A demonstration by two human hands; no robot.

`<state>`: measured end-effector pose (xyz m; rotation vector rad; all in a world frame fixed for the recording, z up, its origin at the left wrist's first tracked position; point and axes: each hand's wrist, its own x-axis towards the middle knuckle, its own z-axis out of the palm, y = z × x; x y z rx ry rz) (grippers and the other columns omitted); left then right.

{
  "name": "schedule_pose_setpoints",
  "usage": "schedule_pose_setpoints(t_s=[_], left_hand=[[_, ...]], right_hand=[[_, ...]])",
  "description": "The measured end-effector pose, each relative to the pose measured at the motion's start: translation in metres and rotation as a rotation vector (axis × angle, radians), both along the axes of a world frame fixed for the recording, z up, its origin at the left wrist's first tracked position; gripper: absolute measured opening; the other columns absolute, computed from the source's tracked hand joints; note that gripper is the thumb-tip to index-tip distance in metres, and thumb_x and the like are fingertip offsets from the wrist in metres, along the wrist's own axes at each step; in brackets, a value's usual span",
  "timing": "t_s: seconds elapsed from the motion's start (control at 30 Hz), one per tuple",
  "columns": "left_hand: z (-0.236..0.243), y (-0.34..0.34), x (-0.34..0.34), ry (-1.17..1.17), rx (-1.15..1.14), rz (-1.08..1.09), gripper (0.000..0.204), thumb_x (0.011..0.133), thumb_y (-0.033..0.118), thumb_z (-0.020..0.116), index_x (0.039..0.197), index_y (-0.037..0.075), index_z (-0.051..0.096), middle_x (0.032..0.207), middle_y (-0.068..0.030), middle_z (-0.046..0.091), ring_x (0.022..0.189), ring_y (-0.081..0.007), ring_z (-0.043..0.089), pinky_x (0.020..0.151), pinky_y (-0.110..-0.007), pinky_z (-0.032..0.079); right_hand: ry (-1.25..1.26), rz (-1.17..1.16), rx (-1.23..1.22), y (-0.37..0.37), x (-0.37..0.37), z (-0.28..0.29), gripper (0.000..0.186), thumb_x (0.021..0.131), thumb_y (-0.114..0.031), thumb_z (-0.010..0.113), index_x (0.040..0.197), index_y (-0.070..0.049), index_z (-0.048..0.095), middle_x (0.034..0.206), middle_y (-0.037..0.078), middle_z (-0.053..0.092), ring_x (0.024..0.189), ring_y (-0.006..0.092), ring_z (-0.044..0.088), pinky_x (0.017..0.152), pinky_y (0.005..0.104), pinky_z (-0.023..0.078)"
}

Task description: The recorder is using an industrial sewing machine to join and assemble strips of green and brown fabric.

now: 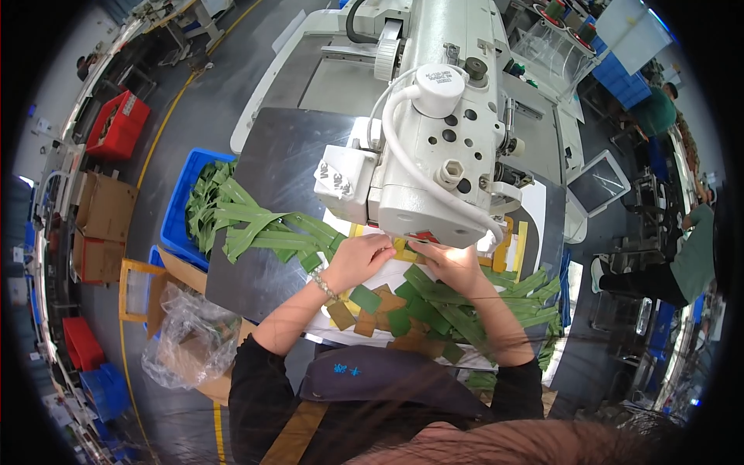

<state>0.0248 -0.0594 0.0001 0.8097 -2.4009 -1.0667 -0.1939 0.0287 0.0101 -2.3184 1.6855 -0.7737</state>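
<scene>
Both hands work beneath the head of a large white sewing machine [434, 170]. My left hand [359, 262], with a bead bracelet on its wrist, has its fingers pressed together by a yellow frame [400, 251]; what they hold is hidden. Across from it, my right hand [451, 267] pinches at the frame's other side, close to a bit of green fabric, and its fingertips are partly covered. Green webbing straps [271, 229] reach from the left up to my left hand. More straps [442, 298] pass under my right forearm. Green and brown square patches [399, 320] lie scattered between my arms.
A blue bin [177, 235] full of green straps stands left of the dark metal table [260, 283]. Below it is a cardboard box with clear plastic wrap [186, 341]. A tablet-like screen [599, 184] stands right. Another person [690, 256] is farther right.
</scene>
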Motion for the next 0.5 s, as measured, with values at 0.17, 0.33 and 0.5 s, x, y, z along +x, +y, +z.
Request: schedule_pose_setpoints(t_s=[0.17, 0.33, 0.5], left_hand=[[0.003, 0.0, -0.002, 0.01, 0.0, 0.001, 0.021, 0.089, 0.026, 0.056, 0.083, 0.007, 0.06, 0.073, -0.0107, 0.062, 0.068, -0.0311, 0.061, 0.061, -0.04, 0.047], [0.001, -0.002, -0.004, 0.01, -0.009, 0.0, 0.019, 0.089, 0.026, 0.056, 0.084, 0.007, 0.061, 0.075, -0.0094, 0.063, 0.069, -0.03, 0.062, 0.061, -0.039, 0.047], [0.001, -0.002, -0.003, 0.013, -0.087, -0.039, 0.014, 0.085, 0.021, 0.061, 0.087, 0.008, 0.063, 0.078, -0.0081, 0.064, 0.067, -0.0269, 0.062, 0.06, -0.036, 0.048]], right_hand=[[0.283, -0.04, -0.247, -0.006, 0.012, 0.01, 0.042, 0.069, -0.004, 0.064, 0.109, -0.016, 0.068, 0.098, 0.003, 0.067, 0.093, 0.0237, 0.063, 0.082, 0.0378, 0.049], [0.275, 0.155, -0.348, -0.007, 0.007, 0.007, 0.023, 0.071, -0.008, 0.064, 0.094, -0.004, 0.066, 0.094, 0.004, 0.063, 0.084, 0.0186, 0.062, 0.069, 0.0296, 0.051], [0.314, 0.148, -0.361, 0.007, 0.012, 0.008, 0.017, 0.07, -0.008, 0.062, 0.086, -0.003, 0.06, 0.095, 0.004, 0.062, 0.081, 0.0158, 0.062, 0.067, 0.0282, 0.05]])
